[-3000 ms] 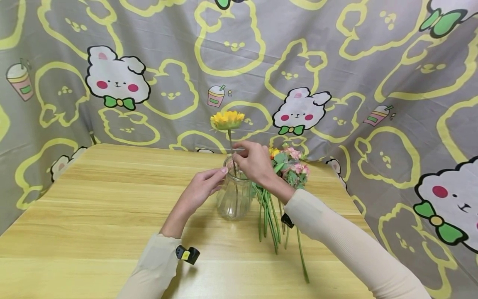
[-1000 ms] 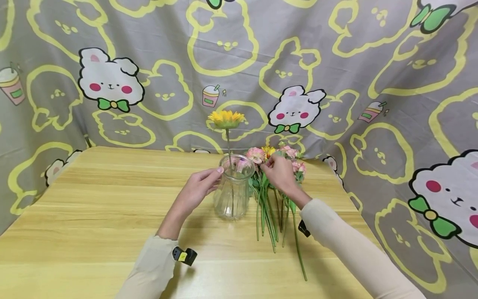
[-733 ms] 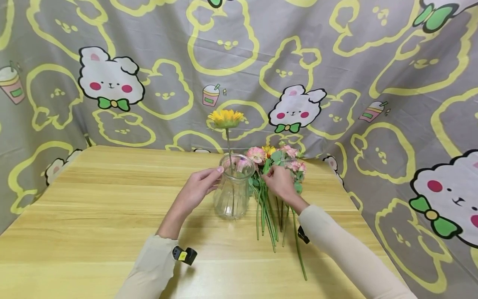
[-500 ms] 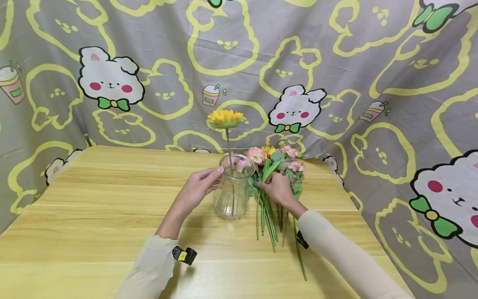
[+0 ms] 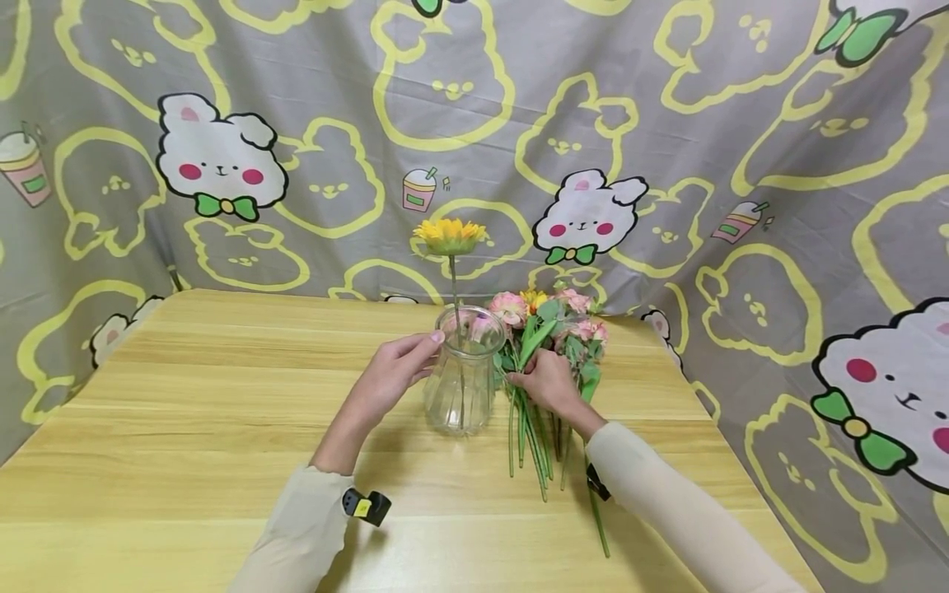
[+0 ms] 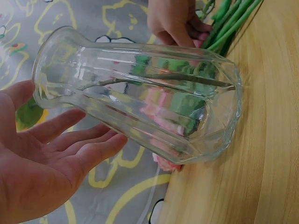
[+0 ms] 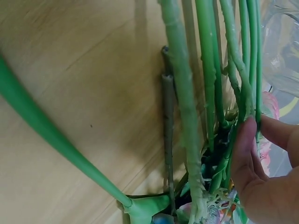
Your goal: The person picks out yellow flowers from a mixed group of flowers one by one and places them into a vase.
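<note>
A clear glass vase (image 5: 461,395) stands upright on the table, with one yellow sunflower (image 5: 449,236) in it; its brown stem (image 6: 187,78) slants down inside the glass. My left hand (image 5: 393,375) rests against the vase's left side, one fingertip at the rim and the fingers fairly straight. Just right of the vase lies a bunch of artificial flowers with pink blooms (image 5: 508,307) and green stems (image 5: 535,445). My right hand (image 5: 550,380) pinches a green flower stem (image 7: 248,100) between thumb and fingers, below the leaves. Part of the bunch is hidden behind that hand.
The wooden table (image 5: 222,428) reaches back to a grey curtain (image 5: 334,82) printed with yellow outlines and white bunnies. One longer green stem (image 5: 599,523) sticks out towards the table's front, under the right forearm. Each wrist carries a black camera (image 5: 366,506).
My right hand has left the sunflower, which now stands in the vase unheld. It has moved right to the bunch, then down along the stems. My left hand stays at the vase.
</note>
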`<action>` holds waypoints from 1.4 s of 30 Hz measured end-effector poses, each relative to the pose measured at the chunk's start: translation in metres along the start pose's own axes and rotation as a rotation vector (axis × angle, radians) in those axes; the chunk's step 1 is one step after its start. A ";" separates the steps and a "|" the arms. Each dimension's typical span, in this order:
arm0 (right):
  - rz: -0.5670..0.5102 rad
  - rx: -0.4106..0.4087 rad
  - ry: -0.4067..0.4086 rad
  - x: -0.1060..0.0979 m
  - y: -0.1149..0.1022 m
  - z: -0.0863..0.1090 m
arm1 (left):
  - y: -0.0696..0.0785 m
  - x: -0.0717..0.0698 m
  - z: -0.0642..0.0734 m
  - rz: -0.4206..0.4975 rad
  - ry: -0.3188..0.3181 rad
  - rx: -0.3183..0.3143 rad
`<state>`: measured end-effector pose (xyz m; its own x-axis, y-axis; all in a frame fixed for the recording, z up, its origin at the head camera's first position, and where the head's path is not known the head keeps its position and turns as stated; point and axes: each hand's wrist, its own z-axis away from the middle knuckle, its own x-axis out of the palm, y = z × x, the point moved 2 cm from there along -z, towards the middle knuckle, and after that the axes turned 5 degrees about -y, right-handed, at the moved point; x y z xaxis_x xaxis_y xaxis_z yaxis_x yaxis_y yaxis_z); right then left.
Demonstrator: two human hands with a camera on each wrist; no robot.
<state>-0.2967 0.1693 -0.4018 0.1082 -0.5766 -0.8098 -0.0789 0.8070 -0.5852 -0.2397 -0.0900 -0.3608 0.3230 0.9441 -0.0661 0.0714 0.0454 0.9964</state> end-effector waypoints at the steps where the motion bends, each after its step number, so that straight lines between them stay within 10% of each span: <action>1: 0.001 0.000 0.002 0.000 0.000 0.000 | 0.000 0.000 0.000 -0.001 -0.001 0.001; 42: -0.055 0.009 -0.028 -0.022 -0.016 0.005 | 0.000 0.000 -0.001 -0.006 0.003 0.002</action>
<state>-0.2926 0.1696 -0.3749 0.1399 -0.6167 -0.7747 -0.0631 0.7752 -0.6285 -0.2405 -0.0901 -0.3605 0.3193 0.9449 -0.0715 0.0750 0.0500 0.9959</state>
